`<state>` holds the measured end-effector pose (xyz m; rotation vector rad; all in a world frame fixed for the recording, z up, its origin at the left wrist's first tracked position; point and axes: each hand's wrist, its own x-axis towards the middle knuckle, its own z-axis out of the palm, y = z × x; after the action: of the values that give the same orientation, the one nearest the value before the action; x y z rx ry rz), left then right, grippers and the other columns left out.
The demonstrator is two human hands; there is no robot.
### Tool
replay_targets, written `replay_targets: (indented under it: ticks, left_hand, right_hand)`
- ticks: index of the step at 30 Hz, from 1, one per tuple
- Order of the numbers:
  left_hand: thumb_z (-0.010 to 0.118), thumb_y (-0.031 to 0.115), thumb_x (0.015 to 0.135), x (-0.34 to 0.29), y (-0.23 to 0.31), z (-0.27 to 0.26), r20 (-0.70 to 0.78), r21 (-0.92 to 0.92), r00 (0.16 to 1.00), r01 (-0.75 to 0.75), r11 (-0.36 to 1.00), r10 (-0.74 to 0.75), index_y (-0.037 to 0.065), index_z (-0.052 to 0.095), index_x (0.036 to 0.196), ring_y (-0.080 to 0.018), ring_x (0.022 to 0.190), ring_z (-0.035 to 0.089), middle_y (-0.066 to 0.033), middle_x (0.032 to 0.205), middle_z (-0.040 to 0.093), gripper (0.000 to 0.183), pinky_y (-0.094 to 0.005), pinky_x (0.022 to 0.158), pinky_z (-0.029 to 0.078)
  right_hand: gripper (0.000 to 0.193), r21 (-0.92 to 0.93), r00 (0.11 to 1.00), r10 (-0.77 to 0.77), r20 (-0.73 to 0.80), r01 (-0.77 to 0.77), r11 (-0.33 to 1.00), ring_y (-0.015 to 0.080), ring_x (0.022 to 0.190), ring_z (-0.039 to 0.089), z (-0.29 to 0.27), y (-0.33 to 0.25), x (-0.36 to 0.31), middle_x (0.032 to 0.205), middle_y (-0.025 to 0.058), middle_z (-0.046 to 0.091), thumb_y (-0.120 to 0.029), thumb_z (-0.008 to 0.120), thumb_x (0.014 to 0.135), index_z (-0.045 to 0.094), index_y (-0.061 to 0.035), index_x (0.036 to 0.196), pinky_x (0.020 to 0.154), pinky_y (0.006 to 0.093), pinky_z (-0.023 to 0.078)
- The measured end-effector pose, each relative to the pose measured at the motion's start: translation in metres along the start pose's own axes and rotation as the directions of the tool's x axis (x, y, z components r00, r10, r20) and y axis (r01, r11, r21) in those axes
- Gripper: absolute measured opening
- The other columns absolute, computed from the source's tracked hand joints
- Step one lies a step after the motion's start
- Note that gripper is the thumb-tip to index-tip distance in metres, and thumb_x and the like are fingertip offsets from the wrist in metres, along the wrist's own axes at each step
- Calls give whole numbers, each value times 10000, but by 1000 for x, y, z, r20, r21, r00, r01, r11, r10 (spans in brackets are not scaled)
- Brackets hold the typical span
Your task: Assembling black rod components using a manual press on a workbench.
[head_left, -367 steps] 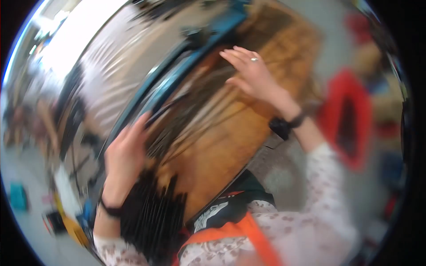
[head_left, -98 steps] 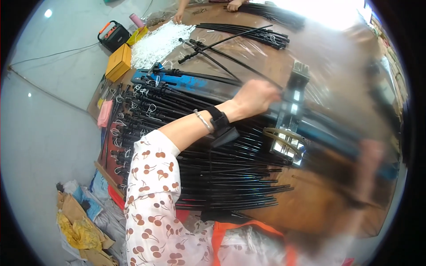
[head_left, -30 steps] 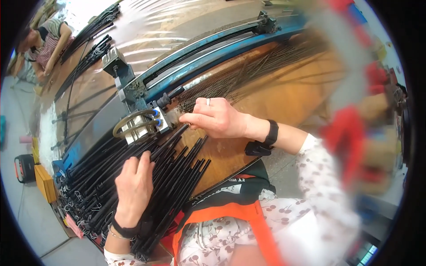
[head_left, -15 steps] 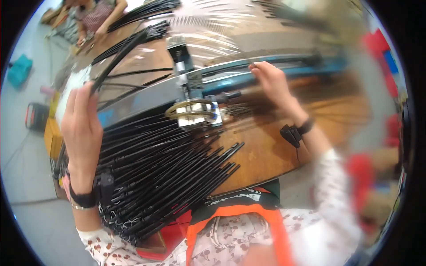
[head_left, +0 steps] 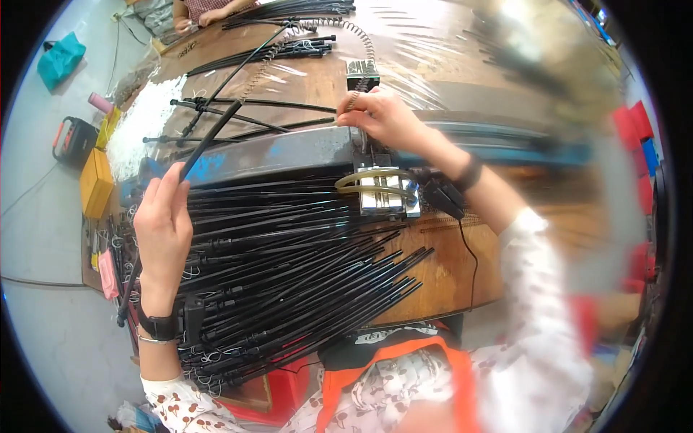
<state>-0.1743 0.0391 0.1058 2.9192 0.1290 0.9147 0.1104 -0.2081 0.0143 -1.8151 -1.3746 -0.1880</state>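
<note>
My left hand [head_left: 164, 227] is closed round a black tube [head_left: 209, 141], which slants up to the right from the fingers. A long thin coil spring [head_left: 355, 30] runs from around the tube's upper end, arches above the table and curves down to my right hand [head_left: 393, 123]. That hand pinches the spring's other part between thumb and fingers, just above the metal beam [head_left: 289, 150]. Whether the spring sits inside the tube cannot be made out. Below my right hand is a small metal fixture [head_left: 379, 195] with yellowish hoses.
Many black rods [head_left: 289, 274] lie piled on the near side of the wooden table [head_left: 462, 267]. More black rods [head_left: 289, 50] lie beyond the beam. White scraps [head_left: 144, 123] and a yellow box [head_left: 97, 184] are at left. Another person's hands [head_left: 209, 18] show at the far edge.
My right hand has come in from the right to above the fixture. The spring now shows as a high arch. My left hand keeps its hold on the tube; the view has shifted.
</note>
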Motion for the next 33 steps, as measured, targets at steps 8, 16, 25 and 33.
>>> replay_targets:
  ticks: [8,16,25,33]
  left_hand:
    - [644,69,944,15,-3,27,26,-15,999,39,999,-39,112,650,1236,-353,695,593,-158,826,596,295,-411,623,470]
    - [613,123,893,64,35,126,160,-126,948,-258,958,276,164,692,1096,-308,777,680,-103,817,645,221,-431,642,553]
    - [637,210,895,81,64,184,156,-199,927,-308,930,340,78,697,837,-331,803,687,-136,820,686,156,-455,735,551]
    - [650,226,897,77,70,199,74,-477,970,-170,862,233,60,706,822,-374,830,666,-152,844,683,191,-476,762,534]
  right_hand:
    - [82,-494,989,-147,-34,111,862,239,749,675,-25,10,-22,788,54,684,-121,712,858,632,-115,843,763,375,472]
    - [56,-899,998,40,-49,-62,433,295,891,654,-213,99,-209,844,87,688,-85,671,863,694,-105,909,946,435,458]
    - [90,-795,992,-62,-113,-53,604,346,836,663,-205,133,-231,884,154,685,-132,654,918,681,-48,935,764,447,516]
    - [114,-808,988,17,-156,-137,573,348,833,663,-207,122,-236,891,150,687,-156,651,937,674,-45,925,755,442,516]
